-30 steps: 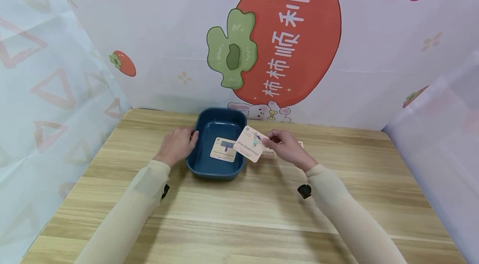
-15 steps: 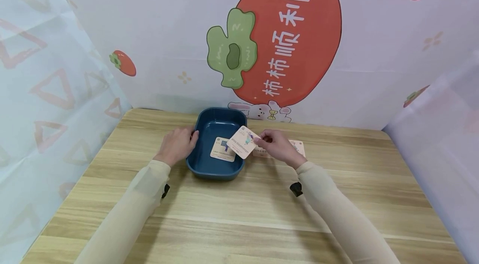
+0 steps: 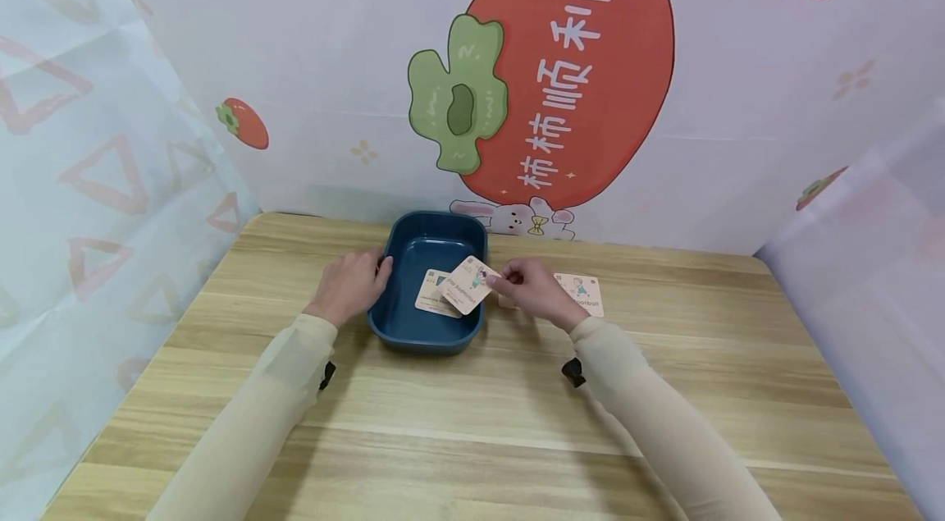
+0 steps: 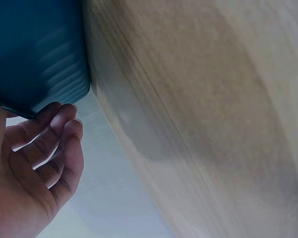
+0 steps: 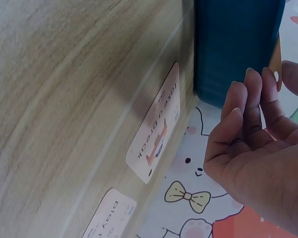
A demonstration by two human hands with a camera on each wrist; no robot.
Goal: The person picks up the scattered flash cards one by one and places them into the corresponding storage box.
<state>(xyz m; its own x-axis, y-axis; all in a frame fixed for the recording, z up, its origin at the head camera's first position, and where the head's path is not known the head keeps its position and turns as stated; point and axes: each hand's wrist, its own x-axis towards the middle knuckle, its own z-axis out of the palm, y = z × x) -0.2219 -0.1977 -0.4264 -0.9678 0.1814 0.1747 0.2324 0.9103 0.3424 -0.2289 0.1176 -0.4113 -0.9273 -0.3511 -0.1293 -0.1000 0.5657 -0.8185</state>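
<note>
My left hand point(image 3: 349, 285) grips the left rim of a blue plastic tray point(image 3: 399, 324); the left wrist view shows its fingers point(image 4: 64, 153) curled at the rim. Between thumb and fingers, my right hand point(image 3: 537, 288) pinches a "play badminton" card point(image 3: 467, 288) by its right corner. That card is tilted over the tray's right side and partly covers another card point(image 3: 431, 301) lying inside. Beneath my right hand on the table lies a "take a break" card point(image 5: 158, 124), mostly hidden in the head view. Right of it lies a football card point(image 3: 583, 293).
The tray stands on a wooden table point(image 3: 472, 431) near its back edge. Behind rises a white backdrop point(image 3: 325, 94) printed with a big red persimmon point(image 3: 620, 78). White sheets with printed shapes hang at the left side.
My right hand has carried the badminton card leftward from beside the tray's right rim to above its inside. The football card has come into fuller view. My left hand keeps its place.
</note>
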